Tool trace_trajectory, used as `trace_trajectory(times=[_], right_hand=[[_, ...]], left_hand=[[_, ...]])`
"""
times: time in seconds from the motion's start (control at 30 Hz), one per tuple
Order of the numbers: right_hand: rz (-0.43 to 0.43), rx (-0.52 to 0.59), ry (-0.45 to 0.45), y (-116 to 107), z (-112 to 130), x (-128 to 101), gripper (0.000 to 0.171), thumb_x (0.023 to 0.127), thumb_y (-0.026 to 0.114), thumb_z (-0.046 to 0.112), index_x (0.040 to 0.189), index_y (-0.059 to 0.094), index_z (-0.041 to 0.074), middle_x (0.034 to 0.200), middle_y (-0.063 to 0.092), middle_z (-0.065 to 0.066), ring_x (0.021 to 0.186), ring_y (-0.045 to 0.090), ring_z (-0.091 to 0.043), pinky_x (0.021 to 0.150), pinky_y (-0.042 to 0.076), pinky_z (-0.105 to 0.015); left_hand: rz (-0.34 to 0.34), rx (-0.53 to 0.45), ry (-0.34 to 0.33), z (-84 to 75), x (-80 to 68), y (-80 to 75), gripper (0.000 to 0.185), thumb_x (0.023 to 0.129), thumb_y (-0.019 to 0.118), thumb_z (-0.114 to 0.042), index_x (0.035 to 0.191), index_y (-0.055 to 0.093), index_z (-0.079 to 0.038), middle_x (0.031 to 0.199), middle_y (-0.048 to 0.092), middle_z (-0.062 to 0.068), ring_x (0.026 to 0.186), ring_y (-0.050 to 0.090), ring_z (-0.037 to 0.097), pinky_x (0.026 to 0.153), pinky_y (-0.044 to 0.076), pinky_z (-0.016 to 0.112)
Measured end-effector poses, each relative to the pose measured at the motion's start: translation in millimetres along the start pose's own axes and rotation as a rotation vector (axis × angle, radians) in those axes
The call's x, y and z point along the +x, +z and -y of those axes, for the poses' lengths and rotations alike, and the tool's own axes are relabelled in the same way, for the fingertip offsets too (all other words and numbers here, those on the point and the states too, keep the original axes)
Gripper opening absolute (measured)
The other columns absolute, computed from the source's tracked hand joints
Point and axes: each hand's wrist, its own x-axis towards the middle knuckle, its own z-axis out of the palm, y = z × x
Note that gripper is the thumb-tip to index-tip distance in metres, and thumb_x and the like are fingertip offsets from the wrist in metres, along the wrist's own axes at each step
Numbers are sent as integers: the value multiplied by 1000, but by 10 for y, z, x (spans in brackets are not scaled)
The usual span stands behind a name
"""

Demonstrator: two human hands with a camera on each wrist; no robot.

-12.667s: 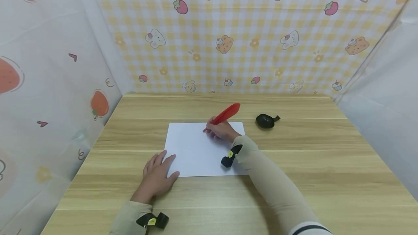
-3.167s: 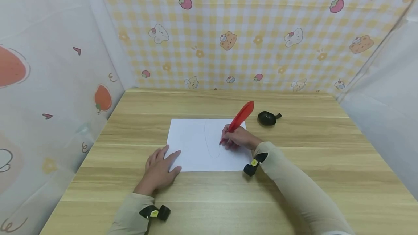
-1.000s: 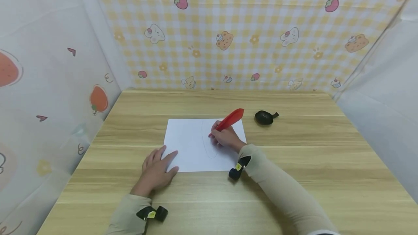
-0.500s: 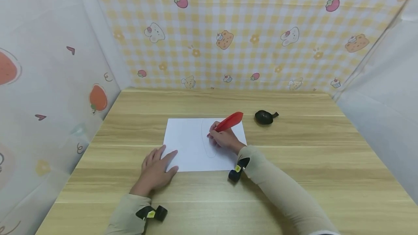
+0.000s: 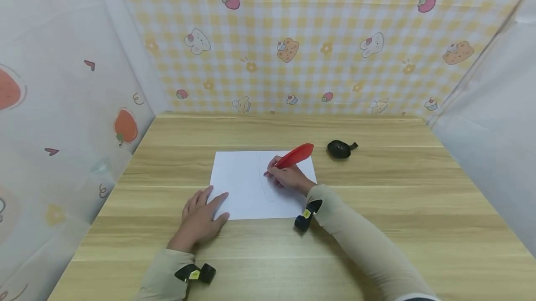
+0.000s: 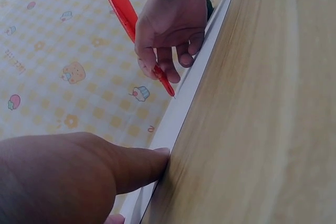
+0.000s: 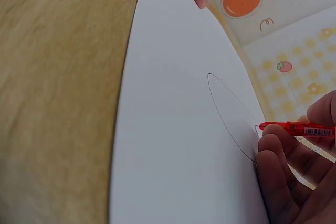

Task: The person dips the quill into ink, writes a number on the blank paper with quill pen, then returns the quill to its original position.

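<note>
A sheet of white paper [image 5: 236, 175] lies on the wooden table. My right hand [image 5: 289, 177] pinches a red feather pen [image 5: 298, 154] low on its barrel, its feather top leaning to the upper right. In the right wrist view the pen's tip [image 7: 258, 126] is right at the paper, near a thin, long U-shaped line [image 7: 227, 116]. My left hand [image 5: 201, 222] rests with spread fingers on the paper's lower left corner. Its thumb [image 6: 144, 166] lies along the near edge in the left wrist view.
A small black oval object [image 5: 339, 149] with a short stub sits on the table [image 5: 389, 189], right of the paper. A checked, printed cloth [image 5: 326, 26] hangs behind the table, with pale cloth at both sides.
A U-shaped line has appeared on the sheet since the oldest frame. My right hand has moved left from the curve's right side, with the pen tip shifting slightly left lately. The left hand stays.
</note>
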Motion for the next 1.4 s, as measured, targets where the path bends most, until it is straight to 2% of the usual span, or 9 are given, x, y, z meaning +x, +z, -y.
trace_trajectory(times=[0.17,0.27,0.43,0.87,1.23,1.4], right_hand=[[37,7,2,-15,-13,6,8,95,54,15,99,59,10,93,71,-5,67,59,-20,59,50,-26],[78,22,9,-34,-12,15,12,97,53,14,103,59,6,98,71,-12,67,57,-20,60,49,-26],[129,34,6,-45,-18,11,15,97,54,16,106,59,5,101,70,-14,67,54,-18,59,45,-24],[154,18,-21,-39,-28,2,9,95,54,14,96,60,8,92,71,-6,63,52,-18,57,42,-24],[155,57,-24,-39,4,-42,12,96,55,13,100,60,3,98,71,-14,68,54,-18,59,43,-24],[157,52,-14,-39,8,-32,11,96,55,13,100,60,3,97,71,-13,66,53,-19,58,43,-24]], left_hand=[[3,-6,-2,-5,-7,-3,53,94,60,-29,144,48,-14,156,18,25,139,8,50,106,5,68],[2,-6,1,0,-3,-3,53,94,60,-29,144,48,-14,156,18,25,139,8,50,106,5,68],[3,-3,-1,8,-3,2,53,94,60,-29,144,48,-15,156,18,25,139,7,50,106,5,68],[4,-1,-10,-2,-7,-3,54,94,60,-30,144,47,-15,156,18,25,139,7,50,106,5,67],[8,0,-13,-23,-12,-18,53,94,60,-30,144,48,-15,156,18,25,139,8,50,107,5,67],[6,-4,-13,-27,-19,-21,54,94,60,-29,144,48,-15,156,18,25,139,7,50,106,4,67]])
